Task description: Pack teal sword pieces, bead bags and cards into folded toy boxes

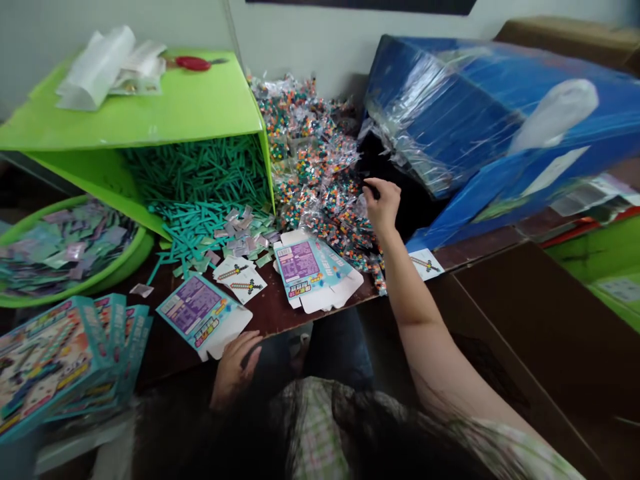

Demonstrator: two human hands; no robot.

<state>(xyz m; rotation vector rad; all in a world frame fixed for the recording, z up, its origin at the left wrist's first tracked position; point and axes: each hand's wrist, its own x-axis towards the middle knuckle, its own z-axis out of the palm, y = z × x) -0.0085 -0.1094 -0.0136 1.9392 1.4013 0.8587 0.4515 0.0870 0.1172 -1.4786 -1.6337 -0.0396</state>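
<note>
My right hand (383, 203) reaches out over the heap of small clear bags of coloured beads (315, 160), its fingers curled down onto the bags at the heap's right edge; what they grip is hidden. My left hand (233, 370) rests at the near table edge, fingers touching the white flap of a flat teal and purple carton (200, 317). A second flat carton (313, 267) lies in front of the bead bags. Between the two cartons lie small white cards printed with swords (240, 279).
A tipped green box (150, 113) spills teal sticks (200, 193). A green basin (65, 247) holds foil packets. Finished boxes (60, 357) are stacked at the left. A blue wrapped carton (475, 120) lies at the right, a brown carton (525, 333) below it. Red scissors (193, 63) lie on the green box.
</note>
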